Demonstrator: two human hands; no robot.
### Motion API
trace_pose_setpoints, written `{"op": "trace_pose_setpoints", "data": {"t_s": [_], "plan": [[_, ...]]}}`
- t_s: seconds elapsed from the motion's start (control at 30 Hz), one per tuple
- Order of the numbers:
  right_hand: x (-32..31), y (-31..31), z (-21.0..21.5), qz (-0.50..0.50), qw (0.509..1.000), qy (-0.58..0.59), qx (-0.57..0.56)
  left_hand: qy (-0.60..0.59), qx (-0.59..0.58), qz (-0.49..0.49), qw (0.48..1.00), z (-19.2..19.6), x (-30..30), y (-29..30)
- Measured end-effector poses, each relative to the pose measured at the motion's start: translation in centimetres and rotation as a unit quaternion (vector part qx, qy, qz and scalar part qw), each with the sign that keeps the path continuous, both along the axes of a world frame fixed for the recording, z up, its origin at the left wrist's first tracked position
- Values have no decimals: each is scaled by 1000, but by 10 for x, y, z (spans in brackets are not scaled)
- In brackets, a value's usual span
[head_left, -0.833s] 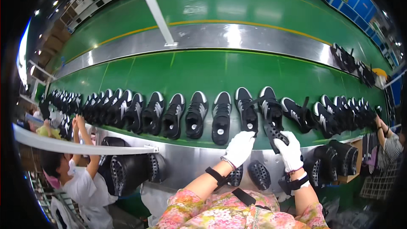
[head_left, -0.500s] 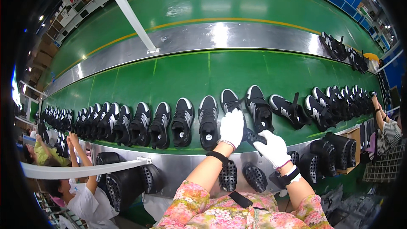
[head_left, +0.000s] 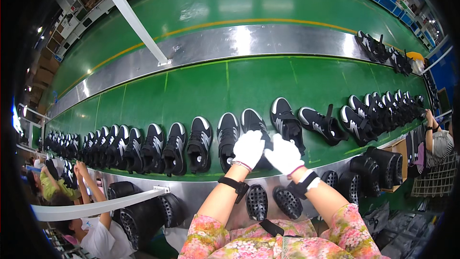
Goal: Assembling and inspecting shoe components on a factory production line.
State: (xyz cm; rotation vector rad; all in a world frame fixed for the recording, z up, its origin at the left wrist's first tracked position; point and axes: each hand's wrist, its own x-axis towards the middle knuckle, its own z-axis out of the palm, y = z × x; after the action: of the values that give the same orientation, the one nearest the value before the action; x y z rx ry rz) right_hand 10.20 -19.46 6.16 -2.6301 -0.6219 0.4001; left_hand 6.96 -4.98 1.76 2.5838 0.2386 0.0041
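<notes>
A black sneaker (head_left: pixel 252 119) with a white-edged toe lies toe-away on the green belt (head_left: pixel 191 86), straight in front of me. My left hand (head_left: pixel 249 149), in a white glove, is closed on its left side. My right hand (head_left: pixel 284 155), also white-gloved, is closed at its right side by the ankle opening. The hands hide most of the shoe's heel and opening. Close on the left stands another sneaker (head_left: pixel 227 132), partly covered by my left hand. To the right is a sneaker (head_left: pixel 286 117) with its toe pointing away.
Several matching sneakers (head_left: pixel 199 136) line the belt leftward; one shoe (head_left: pixel 322 123) lies slanted on the right. Black pieces with perforated faces (head_left: pixel 257 202) sit along the near metal edge. A white rail (head_left: pixel 105 205) crosses at left. Co-workers (head_left: pixel 98 235) are at both sides.
My right hand has moved left and up, to the shoe's side. The dark piece it held is no longer visible. The sneaker in my hands and its left neighbour sit slightly further left and nearer.
</notes>
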Motion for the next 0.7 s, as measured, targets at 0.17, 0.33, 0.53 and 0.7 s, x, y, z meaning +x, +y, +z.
{"op": "trace_pose_setpoints", "data": {"t_s": [0.17,0.33,0.53,0.7], "plan": [[-14,10,-46,50,988,-140,-35,-20,-8,-10,1000,-8,0,-4],[-8,-9,-26,5,998,-21,61,-51,1,-29,998,-4,-16,12],[-5,1,-86,-106,994,6,19,-40,38,-52,997,-6,-19,-21],[-2,25,-82,-80,995,65,13,-43,76,12,996,-12,-33,-11]]}}
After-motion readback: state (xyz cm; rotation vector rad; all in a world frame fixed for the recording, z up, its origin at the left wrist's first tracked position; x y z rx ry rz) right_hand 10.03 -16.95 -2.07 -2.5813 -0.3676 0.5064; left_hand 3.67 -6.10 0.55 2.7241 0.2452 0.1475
